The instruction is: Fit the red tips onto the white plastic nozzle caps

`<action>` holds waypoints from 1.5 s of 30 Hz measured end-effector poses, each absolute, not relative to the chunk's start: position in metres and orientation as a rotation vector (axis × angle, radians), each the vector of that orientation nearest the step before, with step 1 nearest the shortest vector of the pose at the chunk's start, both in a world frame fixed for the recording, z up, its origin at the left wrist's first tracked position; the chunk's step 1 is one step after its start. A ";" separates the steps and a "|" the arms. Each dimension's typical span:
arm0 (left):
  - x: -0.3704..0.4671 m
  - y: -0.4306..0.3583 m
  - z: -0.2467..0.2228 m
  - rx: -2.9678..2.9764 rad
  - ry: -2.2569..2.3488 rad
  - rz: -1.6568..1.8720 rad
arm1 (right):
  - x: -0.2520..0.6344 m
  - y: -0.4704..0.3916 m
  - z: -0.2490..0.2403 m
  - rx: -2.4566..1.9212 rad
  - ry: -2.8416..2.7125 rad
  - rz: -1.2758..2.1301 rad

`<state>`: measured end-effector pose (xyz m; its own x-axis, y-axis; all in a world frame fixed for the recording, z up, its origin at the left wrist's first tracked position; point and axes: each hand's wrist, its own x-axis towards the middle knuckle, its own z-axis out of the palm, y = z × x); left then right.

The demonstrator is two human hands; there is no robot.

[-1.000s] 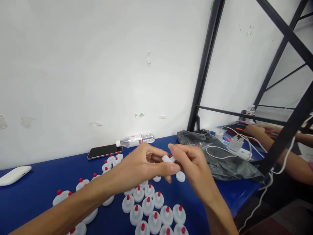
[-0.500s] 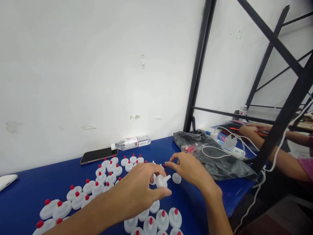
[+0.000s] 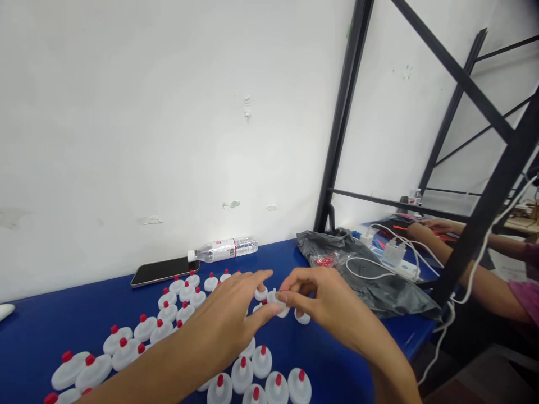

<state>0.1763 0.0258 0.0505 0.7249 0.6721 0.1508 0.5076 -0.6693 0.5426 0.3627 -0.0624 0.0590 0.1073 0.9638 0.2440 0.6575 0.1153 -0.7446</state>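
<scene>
A white plastic nozzle lid is between my two hands, above the blue tabletop. My left hand grips its side, thumb against the near edge and index finger lifted away. My right hand is closed in a pinch at the nozzle's tip; whatever lies between those fingertips is hidden. Partly behind the hands stand more white lids. Finished-looking lids with red caps stand in groups below and to the left of my left hand.
Along the wall lie a black phone and a clear plastic bottle. A grey plastic bag at right bears a small bag of red pieces. Beyond are a power strip, white cables, a black metal frame and another person's arms.
My right hand has moved from a small red piece near the tabletop to the lid's nozzle, its fingers now pinched. The lid in my left hand has turned more upright. The view has shifted slightly.
</scene>
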 end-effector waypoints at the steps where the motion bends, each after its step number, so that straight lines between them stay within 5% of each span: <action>1: 0.175 0.025 0.048 2.520 0.874 0.442 | 0.365 -0.061 0.056 -1.690 -1.653 0.486; 11: 0.175 0.017 0.026 2.714 0.747 0.081 | 0.373 -0.062 0.053 -1.853 -1.726 0.525; 22: 0.174 0.020 0.074 2.334 0.805 0.604 | 0.351 -0.074 0.071 -1.635 -1.734 0.486; 35: 0.169 0.033 0.077 1.455 0.543 0.656 | 0.347 -0.059 0.064 -1.410 -1.585 0.242; 45: 0.172 0.039 0.067 2.365 0.720 0.928 | 0.352 -0.064 0.063 -1.463 -1.572 0.456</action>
<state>0.1718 0.0386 0.0674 0.6286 0.6269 0.4603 0.2893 -0.7378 0.6098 0.3521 -0.0640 0.0634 0.1196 0.9246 0.3616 0.5878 0.2276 -0.7763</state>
